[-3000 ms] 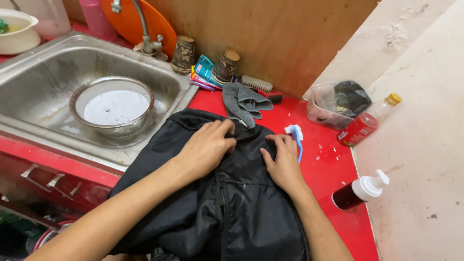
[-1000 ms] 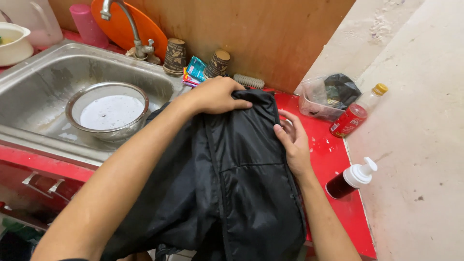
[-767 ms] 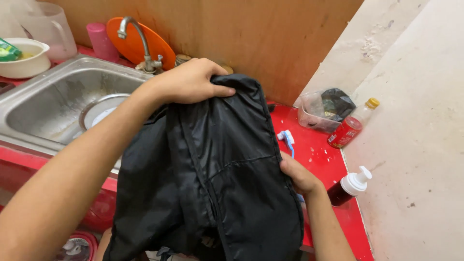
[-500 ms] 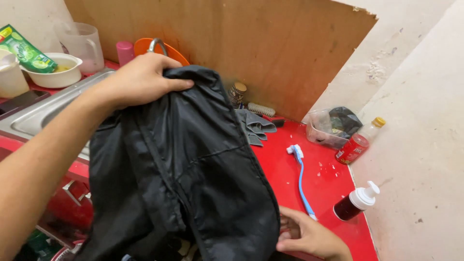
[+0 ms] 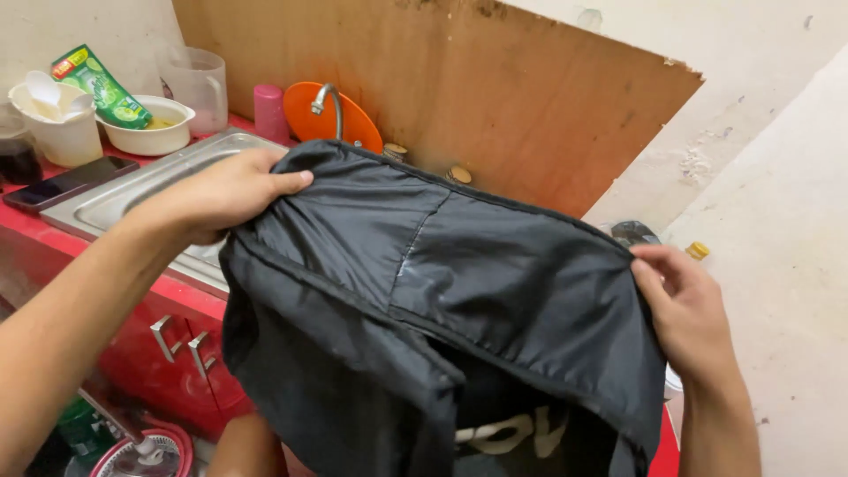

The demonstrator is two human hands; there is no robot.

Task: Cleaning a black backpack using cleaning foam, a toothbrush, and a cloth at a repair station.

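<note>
A black, slightly glossy fabric garment (image 5: 442,291) is shown held up and spread wide between two bare hands, above the front edge of a red counter (image 5: 190,296). Its upper left corner is gripped by the left hand (image 5: 225,190), the fingers being closed over the folded edge with the thumb lying along the cloth. Its right edge is pinched by the right hand (image 5: 685,305), the fingers being curled around the hem at a point lower than the left-hand grip. The lower part of the garment hangs down out of view, and pale printed marks are seen near its bottom edge. Behind the left hand a stainless-steel sink (image 5: 132,190) is set into the counter, with a curved metal tap (image 5: 327,102) standing before a round orange plate (image 5: 331,119) that is propped against a brown plywood back panel (image 5: 459,88). A pink plastic cup (image 5: 268,113) and a clear measuring jug (image 5: 196,84) are placed beside the plate. Further left, a white bowl (image 5: 163,124), a green sachet (image 5: 97,88), a white tub holding spoons (image 5: 57,124) and a dark flat phone (image 5: 66,183) are seen. Red cabinet doors with metal handles (image 5: 181,340) lie below the sink. A dark object (image 5: 638,233) behind the garment, possibly a bag, is only partly visible.
</note>
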